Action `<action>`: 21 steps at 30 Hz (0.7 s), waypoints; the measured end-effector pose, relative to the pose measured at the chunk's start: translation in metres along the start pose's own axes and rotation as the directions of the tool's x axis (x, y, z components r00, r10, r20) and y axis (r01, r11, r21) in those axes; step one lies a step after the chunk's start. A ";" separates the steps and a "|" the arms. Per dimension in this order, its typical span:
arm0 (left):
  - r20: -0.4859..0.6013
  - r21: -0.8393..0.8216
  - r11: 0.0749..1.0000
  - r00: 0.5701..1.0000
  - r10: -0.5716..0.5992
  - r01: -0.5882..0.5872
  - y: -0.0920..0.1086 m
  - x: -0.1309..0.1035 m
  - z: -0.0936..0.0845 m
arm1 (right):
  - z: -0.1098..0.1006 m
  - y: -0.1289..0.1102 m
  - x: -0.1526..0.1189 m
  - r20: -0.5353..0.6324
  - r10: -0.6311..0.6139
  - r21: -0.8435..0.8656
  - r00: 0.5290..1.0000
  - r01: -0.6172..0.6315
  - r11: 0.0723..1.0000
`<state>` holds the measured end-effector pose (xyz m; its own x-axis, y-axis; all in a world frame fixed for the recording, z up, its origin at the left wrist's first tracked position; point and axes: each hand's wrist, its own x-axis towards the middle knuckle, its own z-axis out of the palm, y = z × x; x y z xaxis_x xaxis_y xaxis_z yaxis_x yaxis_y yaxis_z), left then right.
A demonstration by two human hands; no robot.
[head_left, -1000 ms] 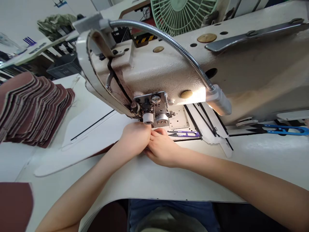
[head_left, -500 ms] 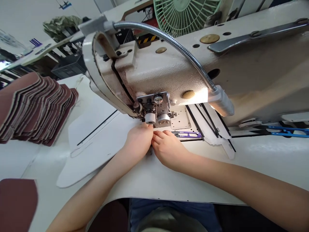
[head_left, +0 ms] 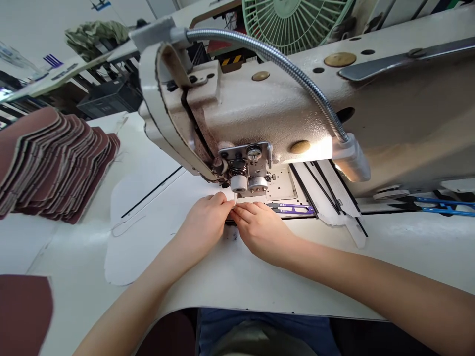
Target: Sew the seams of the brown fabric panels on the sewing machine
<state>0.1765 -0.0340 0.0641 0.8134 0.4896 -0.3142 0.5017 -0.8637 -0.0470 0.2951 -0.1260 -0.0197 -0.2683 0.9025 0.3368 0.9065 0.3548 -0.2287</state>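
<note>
A large white flat panel (head_left: 148, 247) lies on the table left of the sewing machine's needle area (head_left: 248, 183), with a thin black strip (head_left: 152, 192) and a loose thread (head_left: 128, 226) on it. My left hand (head_left: 208, 217) is closed at the panel's right end, thumb and forefinger pinching its edge just below the presser area. Beside it, my right hand (head_left: 260, 227) is closed, its fingertips touching the left ones. What the right fingers hold is hidden. Purple thread snips (head_left: 291, 208) lie just beyond my right hand.
A stack of maroon padded pieces (head_left: 55, 168) stands at the left, with another maroon piece (head_left: 24, 314) nearer. White and black strips (head_left: 326, 193) lie under the machine arm. Blue-handled scissors (head_left: 434, 203) are at the right. A lamp (head_left: 351, 155) and a green fan (head_left: 297, 22) stand behind.
The white panel has turned slightly, its near end shifting right and up. My left hand has tilted outward and drawn a little left, showing its thumb and fingertips. The view has shifted slightly.
</note>
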 end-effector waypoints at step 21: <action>-0.173 -0.185 0.982 0.985 -0.007 -0.025 -0.015 0.010 0.023 | -0.004 0.009 0.005 -0.242 0.089 0.151 0.966 -0.053 0.987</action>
<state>0.1701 -0.0189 0.0404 0.8485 0.5088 -0.1453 0.5266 -0.8390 0.1370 0.3034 -0.1193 -0.0167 -0.1000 0.8445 0.5262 0.8600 0.3393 -0.3811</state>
